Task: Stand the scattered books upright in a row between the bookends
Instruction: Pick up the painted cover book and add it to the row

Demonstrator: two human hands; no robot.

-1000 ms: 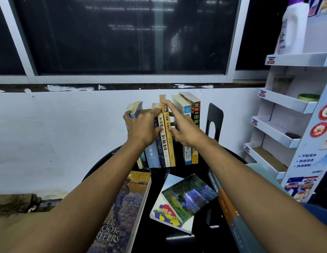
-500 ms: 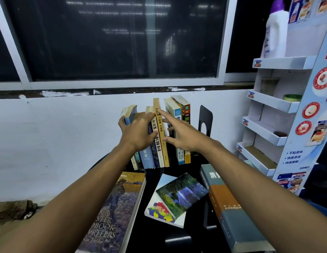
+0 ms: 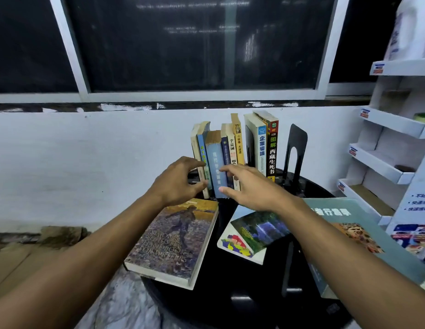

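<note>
Several books stand as an upright row (image 3: 230, 148) at the far edge of the tabletop (image 3: 230, 293), with a black bookend (image 3: 295, 148) just right of it. Left hand (image 3: 176, 182) and right hand (image 3: 250, 187) are at the lower spines, fingers spread wide, holding nothing; contact unclear. Lying flat: writers' handbook (image 3: 173, 238) front-left, picture-cover book (image 3: 259, 230) centre, teal book (image 3: 349, 224) at the right edge.

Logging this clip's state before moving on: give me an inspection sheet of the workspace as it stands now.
Surface: round black table, glossy.
Job's things: upright row of books, black bookend standing right of it; writers' handbook, green-covered book and teal book lying flat.
Clutter: nothing seen.
Hands: left hand and right hand, fingers loose, at the row's spines.
Cables: nothing seen.
Surroundings: dark window, white wall, white display shelf.
</note>
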